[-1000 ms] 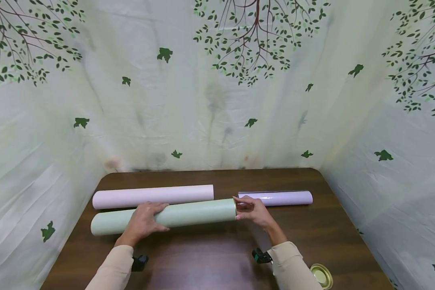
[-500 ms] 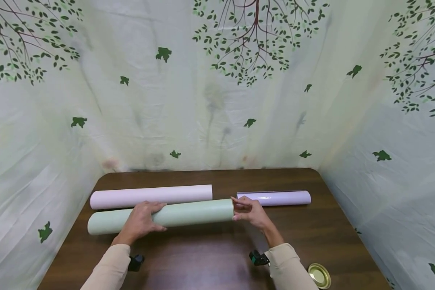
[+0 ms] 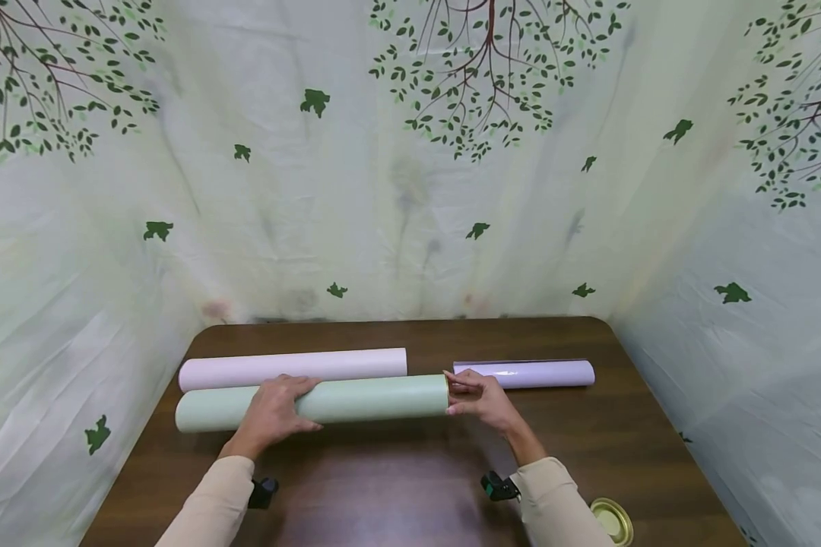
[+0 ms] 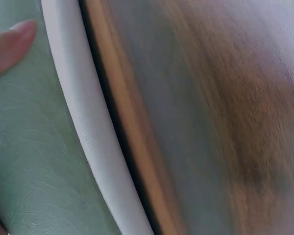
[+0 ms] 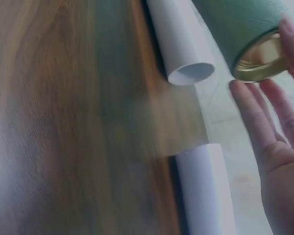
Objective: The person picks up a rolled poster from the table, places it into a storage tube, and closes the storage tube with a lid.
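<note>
A long pale green tube is held crosswise over the table by both hands. My left hand grips it left of its middle, fingers over the top and thumb on the near side. At the right end my right hand holds the rim by the fingertips. The right wrist view shows that end with a gold metal rim, the thumb on one side and fingers at the other. In the left wrist view a thumb lies along the creased green surface.
Behind the tube lies a long white roll, hollow at its end. A shorter glossy white roll lies to its right. A round gold lid sits at the table's near right, by the right sleeve. A patterned curtain surrounds the brown table.
The tube's left end has shifted slightly up and away with the left hand, so the tube lies more level across the view. The right hand stays at the rim. The head view shifts slightly.
</note>
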A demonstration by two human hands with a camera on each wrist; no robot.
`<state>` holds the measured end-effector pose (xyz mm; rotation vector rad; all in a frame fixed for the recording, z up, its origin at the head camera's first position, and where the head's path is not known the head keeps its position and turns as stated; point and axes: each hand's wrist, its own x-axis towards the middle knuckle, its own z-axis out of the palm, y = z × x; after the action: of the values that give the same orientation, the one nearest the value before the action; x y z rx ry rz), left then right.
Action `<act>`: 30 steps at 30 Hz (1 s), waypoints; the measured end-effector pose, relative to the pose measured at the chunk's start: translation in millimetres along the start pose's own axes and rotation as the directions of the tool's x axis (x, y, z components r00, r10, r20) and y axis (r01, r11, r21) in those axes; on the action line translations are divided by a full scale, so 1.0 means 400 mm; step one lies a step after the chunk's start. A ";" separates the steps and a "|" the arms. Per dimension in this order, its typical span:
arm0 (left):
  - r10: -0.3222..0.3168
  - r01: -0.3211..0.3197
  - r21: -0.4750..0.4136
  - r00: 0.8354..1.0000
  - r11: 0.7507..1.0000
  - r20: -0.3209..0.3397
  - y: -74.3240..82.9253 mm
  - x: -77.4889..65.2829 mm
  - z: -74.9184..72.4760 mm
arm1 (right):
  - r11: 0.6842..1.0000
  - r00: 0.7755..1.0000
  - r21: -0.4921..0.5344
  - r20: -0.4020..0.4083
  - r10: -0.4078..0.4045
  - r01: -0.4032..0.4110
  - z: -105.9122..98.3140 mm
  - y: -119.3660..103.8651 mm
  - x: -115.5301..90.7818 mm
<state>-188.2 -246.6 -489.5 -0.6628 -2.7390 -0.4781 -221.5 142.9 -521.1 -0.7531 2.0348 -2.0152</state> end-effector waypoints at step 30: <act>-0.038 0.038 0.028 0.999 0.999 0.010 0.003 -0.015 0.002 | 0.712 0.958 -0.702 0.197 0.206 -0.009 0.055 -0.109 0.116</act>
<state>-182.5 -247.6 -492.0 -0.6094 -2.7674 -0.4459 -241.0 103.6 -469.8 -0.9216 2.5865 -0.9523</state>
